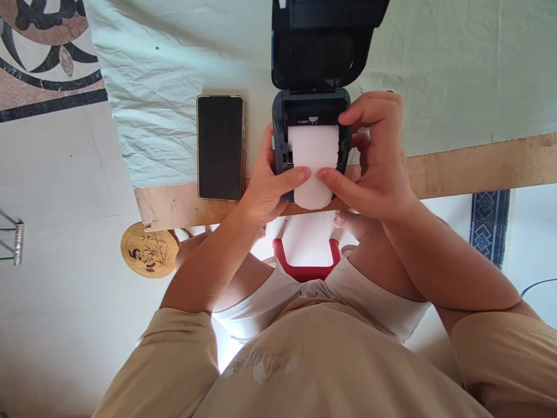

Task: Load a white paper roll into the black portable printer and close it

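Observation:
A dark label printer [311,104] sits at the near edge of the table with its lid [322,40] swung up and open. A white paper roll [313,148] lies in its bay, its loose end hanging over the front. My left hand [270,186] grips the printer's left side, thumb pressed on the paper. My right hand [374,157] wraps the right side, thumb on the paper's lower edge and index finger curled over the top of the roll.
A black phone [220,147] lies face up just left of the printer. A pale green cloth [165,87] covers the wooden table [478,165]. A red stool [306,268] shows between my knees, and a round bamboo disc [149,250] lies on the floor.

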Demonstrator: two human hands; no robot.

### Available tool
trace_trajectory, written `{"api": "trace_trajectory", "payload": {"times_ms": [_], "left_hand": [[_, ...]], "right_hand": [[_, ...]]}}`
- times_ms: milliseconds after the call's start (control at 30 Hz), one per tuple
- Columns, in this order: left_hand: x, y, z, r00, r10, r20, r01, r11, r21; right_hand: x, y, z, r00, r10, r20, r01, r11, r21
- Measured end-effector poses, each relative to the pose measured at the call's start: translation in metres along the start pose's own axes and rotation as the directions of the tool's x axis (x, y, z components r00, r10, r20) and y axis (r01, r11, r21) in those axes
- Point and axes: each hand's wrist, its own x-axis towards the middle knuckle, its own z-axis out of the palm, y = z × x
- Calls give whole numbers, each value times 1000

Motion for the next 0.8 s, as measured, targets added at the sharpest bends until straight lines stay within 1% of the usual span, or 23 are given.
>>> {"api": "trace_trajectory", "payload": {"times_ms": [67,133,167,200,267,333,367,467,533,600,700,800], "left_hand": [[0,-1,-1,1000,-14,25,14,1000,15],[0,-1,-2,998,-40,48,38,998,42],[0,0,-2,997,-51,59,48,997,56],[0,0,-3,996,-57,72,52,996,68],[0,1,-2,994,-65,91,57,995,82],[0,2,-2,993,-69,91,61,994,87],[1,2,-2,994,-67,84,60,994,87],[2,0,-2,997,-51,58,46,996,75],[2,-1,-2,998,-46,35,44,997,70],[3,-1,-3,999,-52,4,51,996,73],[3,-2,-3,998,-60,-22,61,995,78],[2,-2,-3,999,-42,-31,44,997,66]], "right_hand": [[1,2,-1,996,18,-92,-11,997,76],[3,1,-3,978,55,-200,-30,992,126],[4,1,-4,969,71,-235,-40,990,137],[5,0,-5,962,92,-255,-54,987,152],[8,0,-7,958,124,-258,-71,976,206],[10,1,-7,963,97,-252,-34,969,244],[11,3,-7,963,66,-262,-5,974,227],[11,6,-7,940,-76,-332,104,992,68],[9,7,-7,935,-134,-329,138,990,-9],[7,5,-8,945,-161,-286,156,987,-41],[4,2,-10,965,-152,-214,140,988,-71],[1,1,-11,984,-110,-142,96,990,-104]]}}
